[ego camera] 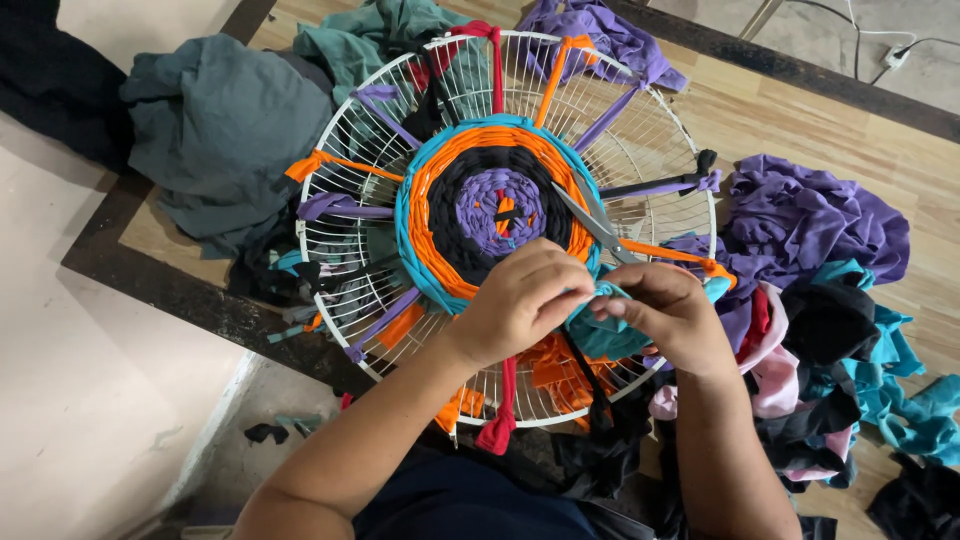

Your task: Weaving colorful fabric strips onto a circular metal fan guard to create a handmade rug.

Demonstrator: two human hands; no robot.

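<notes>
A round white wire grille (650, 130) lies on the wooden table, with cloth strips tied as spokes to its rim. A woven disc (500, 205) fills its centre in rings of purple, black, orange and teal. My left hand (520, 300) and my right hand (670, 310) meet at the disc's near right edge, both pinching a teal cloth strip (605, 335). Scissors (590, 222) lie on the weave just above my right hand.
A grey-green garment (215, 125) is heaped at the table's left end. Purple cloth (810, 220), teal scraps (900, 400), pink and black pieces pile up on the right. A white power strip (897, 55) lies on the floor at the top right.
</notes>
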